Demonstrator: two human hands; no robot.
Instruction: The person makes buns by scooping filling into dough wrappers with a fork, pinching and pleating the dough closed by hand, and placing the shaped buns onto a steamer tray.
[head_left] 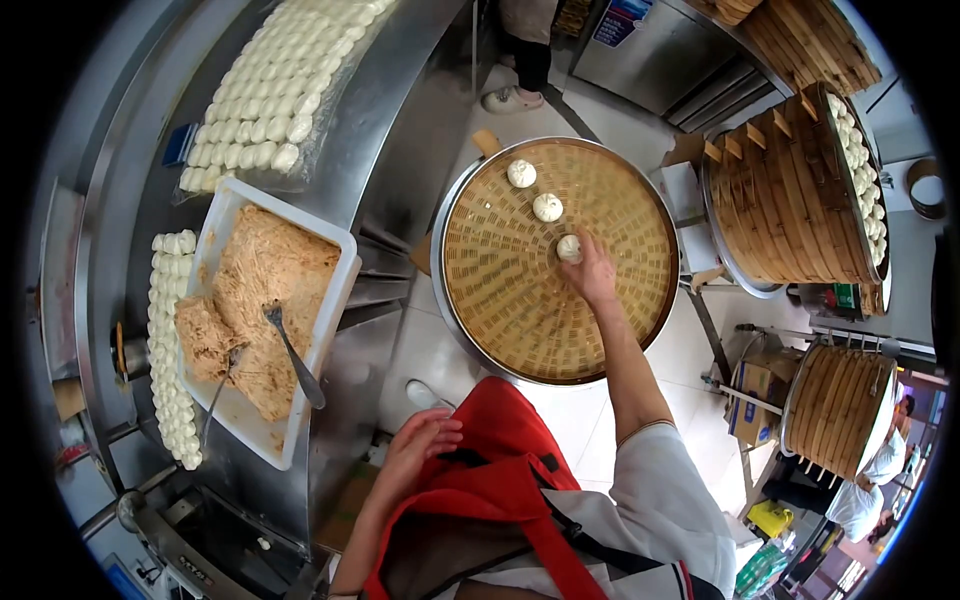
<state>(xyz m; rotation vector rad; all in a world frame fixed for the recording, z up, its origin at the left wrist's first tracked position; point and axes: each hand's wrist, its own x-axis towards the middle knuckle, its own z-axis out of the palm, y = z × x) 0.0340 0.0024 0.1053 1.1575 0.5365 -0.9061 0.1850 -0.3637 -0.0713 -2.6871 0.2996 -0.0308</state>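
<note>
My right hand (592, 272) reaches over a round bamboo steamer (620, 190), its fingers closed around a small white filled bun (569, 248) at the steamer's middle. Two more pleated buns, an upper one (521, 173) and a lower one (547, 207), sit in a slanting row with it. My left hand (425, 440) hangs beside the red apron (500, 430), empty, with its fingers loosely stretched. To its upper left, a white tray (345, 262) of orange-brown filling (270, 270) rests on the steel counter, with a fork (290, 350) stuck in the filling.
Rows of white dough pieces (270, 110) cover the counter's far end, and another batch (170, 340) lies left of the tray. Stacked bamboo steamers (790, 190) stand at right, with a second stack (835, 410) below. Another person's shoe (512, 100) shows at the top.
</note>
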